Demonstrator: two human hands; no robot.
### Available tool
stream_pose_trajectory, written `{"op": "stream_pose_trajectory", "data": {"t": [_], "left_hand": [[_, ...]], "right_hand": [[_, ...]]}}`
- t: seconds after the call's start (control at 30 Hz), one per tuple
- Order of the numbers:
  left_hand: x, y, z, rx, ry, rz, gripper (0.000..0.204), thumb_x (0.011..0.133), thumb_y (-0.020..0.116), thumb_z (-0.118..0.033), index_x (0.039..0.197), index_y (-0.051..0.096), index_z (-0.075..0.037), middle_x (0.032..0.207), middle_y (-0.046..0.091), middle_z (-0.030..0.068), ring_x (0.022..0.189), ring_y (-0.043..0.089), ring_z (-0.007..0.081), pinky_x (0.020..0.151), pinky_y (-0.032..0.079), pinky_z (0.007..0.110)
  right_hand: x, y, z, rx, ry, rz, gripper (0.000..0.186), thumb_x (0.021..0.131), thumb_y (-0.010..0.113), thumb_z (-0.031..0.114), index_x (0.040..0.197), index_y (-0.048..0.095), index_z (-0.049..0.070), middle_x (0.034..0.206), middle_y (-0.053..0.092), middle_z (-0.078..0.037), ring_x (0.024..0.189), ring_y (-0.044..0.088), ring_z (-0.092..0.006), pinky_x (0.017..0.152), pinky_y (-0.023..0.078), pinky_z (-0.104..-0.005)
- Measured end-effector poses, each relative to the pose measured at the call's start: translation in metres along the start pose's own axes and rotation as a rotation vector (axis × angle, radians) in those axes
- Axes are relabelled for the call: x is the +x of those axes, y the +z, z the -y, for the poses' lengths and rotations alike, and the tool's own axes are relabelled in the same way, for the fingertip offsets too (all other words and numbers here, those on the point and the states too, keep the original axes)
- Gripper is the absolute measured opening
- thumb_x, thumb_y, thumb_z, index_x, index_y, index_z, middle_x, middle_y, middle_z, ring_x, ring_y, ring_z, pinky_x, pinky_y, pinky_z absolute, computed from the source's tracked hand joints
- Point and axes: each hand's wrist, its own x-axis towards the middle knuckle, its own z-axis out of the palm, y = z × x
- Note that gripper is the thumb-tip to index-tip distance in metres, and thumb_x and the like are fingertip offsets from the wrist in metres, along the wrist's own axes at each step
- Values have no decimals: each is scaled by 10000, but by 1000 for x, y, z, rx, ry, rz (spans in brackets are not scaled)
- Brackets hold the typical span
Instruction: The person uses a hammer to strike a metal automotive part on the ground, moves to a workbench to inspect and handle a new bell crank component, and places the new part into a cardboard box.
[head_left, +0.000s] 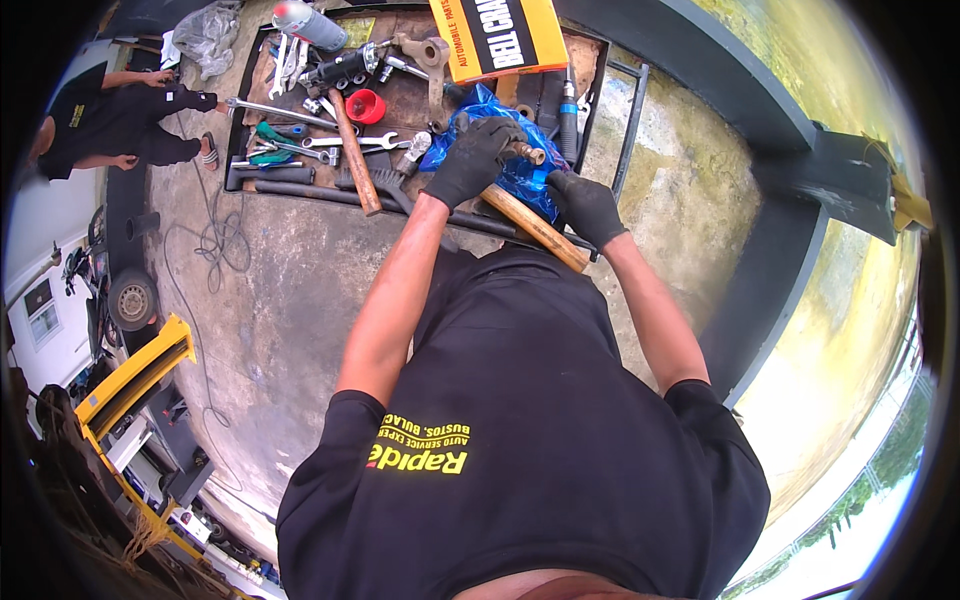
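Note:
My left hand [474,158], in a dark glove, is closed around a brownish metal part [529,152] shaped like a thick bolt or bushing; its end sticks out past the fingers. Under it lies a crumpled blue plastic bag [525,185]. My right hand [588,208], also gloved, is at the bag's right edge with its fingers drawn together; what they pinch, if anything, is hidden. A wooden hammer handle [535,228] slants out over the tray's near edge between my wrists. Another hammer's wooden handle [356,155] lies left of my left hand.
The metal tool tray [350,198] holds wrenches [350,141], an air ratchet [343,67], a red cup [366,106], a wire brush [383,178] and a spray can [309,25]. An orange-and-black box [497,38] sits at the back. A person [125,125] is far left; a cable [215,245] crosses the floor.

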Motion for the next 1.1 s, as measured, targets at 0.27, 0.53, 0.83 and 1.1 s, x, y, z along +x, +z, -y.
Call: {"op": "stream_pose_trajectory", "data": {"t": [0.27, 0.53, 0.83, 1.1], "left_hand": [[3, 14, -14, 154, 23, 17, 225, 937, 703, -180, 1158, 701, -137, 1200, 669, 55, 1191, 613, 258, 1107, 384, 501], [-7, -13, 1, -56, -34, 4, 260, 980, 675, -216, 1228, 696, -140, 1228, 660, 72, 1176, 626, 294, 1066, 437, 501], [-32, -23, -5, 288, -494, -33, 358, 940, 674, -201, 1275, 641, -80, 1178, 639, 197, 1125, 635, 403, 935, 533, 491], [-52, -28, 13, 157, -342, -76, 258, 893, 688, -180, 1131, 672, -81, 1236, 637, 165, 1162, 610, 388, 971, 502, 488]], "right_hand": [[-11, -35, 33, 189, -81, -442, 134, 900, 732, 137, 1017, 690, 89, 966, 682, -114, 887, 679, -334, 754, 547, -438], [4, -14, 48, 513, -199, -603, 269, 906, 711, 7, 1161, 719, 93, 1103, 678, -116, 982, 695, -306, 834, 565, -393], [32, 7, 16, 113, -16, -421, 240, 903, 763, 221, 1071, 687, 67, 1012, 650, -165, 902, 660, -361, 785, 543, -462], [50, 10, 46, 140, -174, -380, 434, 885, 790, 258, 1264, 657, 92, 1358, 602, -132, 1322, 521, -387, 1136, 377, -513]]}}
